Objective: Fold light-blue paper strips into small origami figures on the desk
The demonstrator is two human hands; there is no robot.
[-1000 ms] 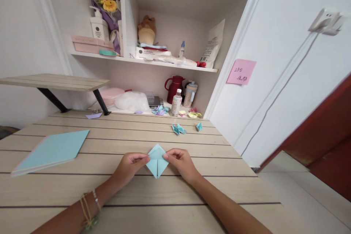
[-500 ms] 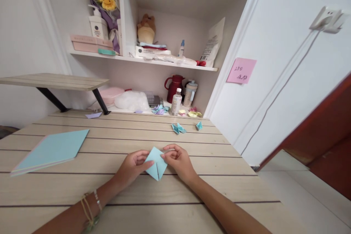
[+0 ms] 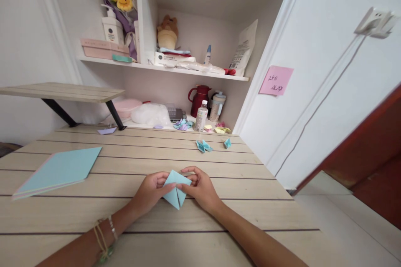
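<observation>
A light-blue folded paper square (image 3: 171, 199) is held between my two hands, turned like a diamond, with a slit running down to its lower corner. My left hand (image 3: 154, 187) pinches its left side, thumb on top and fingers behind. From the right, my right hand (image 3: 202, 187) grips it too, its thumb pressed on the middle of the paper near the other thumb. The fingertips behind the paper are partly hidden. Beyond the hands, two small blue folded paper pieces, one wider (image 3: 204, 146) and one narrow (image 3: 227, 143), lie on the wooden table (image 3: 150, 221).
A stack of coloured paper sheets (image 3: 62, 169) lies at the left, near a small raised stand (image 3: 62, 91). Along the back are a clear bottle (image 3: 201, 117), a dark red jug (image 3: 198, 99) and several folded papers (image 3: 183, 124). A shelf (image 3: 194, 71) hangs above.
My right thumb has moved left and down onto the middle of the paper, beside my left thumb. The folded square has shifted slightly left and down and turned a little.
</observation>
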